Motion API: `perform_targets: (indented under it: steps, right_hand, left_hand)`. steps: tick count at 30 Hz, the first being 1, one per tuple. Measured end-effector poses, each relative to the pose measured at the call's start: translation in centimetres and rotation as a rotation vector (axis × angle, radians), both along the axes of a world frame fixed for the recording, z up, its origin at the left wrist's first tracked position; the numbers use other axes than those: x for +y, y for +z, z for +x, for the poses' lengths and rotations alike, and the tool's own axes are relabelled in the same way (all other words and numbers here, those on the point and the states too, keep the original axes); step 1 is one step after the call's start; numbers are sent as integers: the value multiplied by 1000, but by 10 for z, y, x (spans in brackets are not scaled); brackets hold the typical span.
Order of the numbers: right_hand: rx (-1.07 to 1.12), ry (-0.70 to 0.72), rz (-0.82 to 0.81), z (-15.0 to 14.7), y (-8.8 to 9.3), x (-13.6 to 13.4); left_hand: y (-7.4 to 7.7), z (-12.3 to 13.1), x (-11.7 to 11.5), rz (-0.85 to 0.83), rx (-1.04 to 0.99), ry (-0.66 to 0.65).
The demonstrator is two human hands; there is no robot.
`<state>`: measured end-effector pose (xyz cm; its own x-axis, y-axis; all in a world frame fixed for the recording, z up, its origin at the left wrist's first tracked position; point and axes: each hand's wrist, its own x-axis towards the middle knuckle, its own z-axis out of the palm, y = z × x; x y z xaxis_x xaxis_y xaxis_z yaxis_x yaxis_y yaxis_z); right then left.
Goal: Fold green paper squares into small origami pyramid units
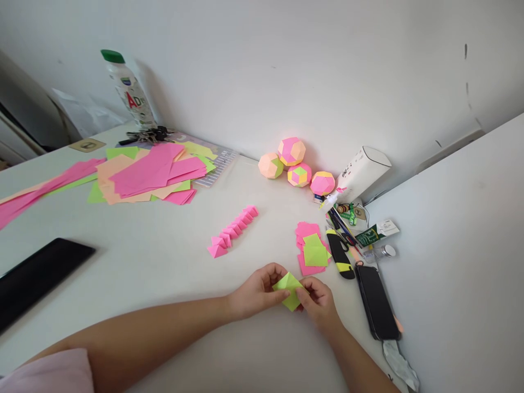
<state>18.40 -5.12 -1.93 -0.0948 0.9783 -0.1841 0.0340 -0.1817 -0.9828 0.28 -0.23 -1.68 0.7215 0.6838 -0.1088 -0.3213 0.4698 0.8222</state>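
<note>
A green paper square (289, 284) with crease lines is pinched between my two hands, low over the table's front part. My left hand (262, 289) grips its left corner, thumb on top. At its right side, my right hand (318, 300) holds the edge between thumb and fingers. Just beyond lie green paper squares (315, 254) on top of pink paper squares (306, 232). To the left, a slanting row of folded pink paper pieces (233, 231) stands on the table.
Paper balls (291, 152) sit by the wall. Coloured paper sheets (143, 172), keys (149, 134) and a white bottle (129, 90) are back left. A dark tablet (45, 278) lies left. On the right are a utility knife (339, 254), phone (377, 302) and tube (376, 233).
</note>
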Motion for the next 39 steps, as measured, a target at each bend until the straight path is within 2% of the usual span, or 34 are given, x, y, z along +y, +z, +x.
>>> perform_targets:
  steps: [5, 10, 18, 25, 31, 39]
  right_hand:
    - [-44, 46, 47, 0, -1, 0]
    - [-83, 63, 79, -1, -1, -1]
    - [-84, 29, 22, 1, -3, 0]
    - [-88, 47, 14, -2, 2, 0]
    - [-73, 53, 19, 0, 1, 0]
    - [-64, 59, 28, -1, 1, 0]
  left_hand:
    - [-4, 2, 1, -3, 96, 50]
    - [-2, 2, 3, -15, 51, 70]
    - [4, -1, 0, 89, 37, -22]
    - [-4, -2, -1, 157, 174, -42]
    - [-5, -1, -1, 109, 215, -28]
    - [-5, 1, -3, 85, 123, 23]
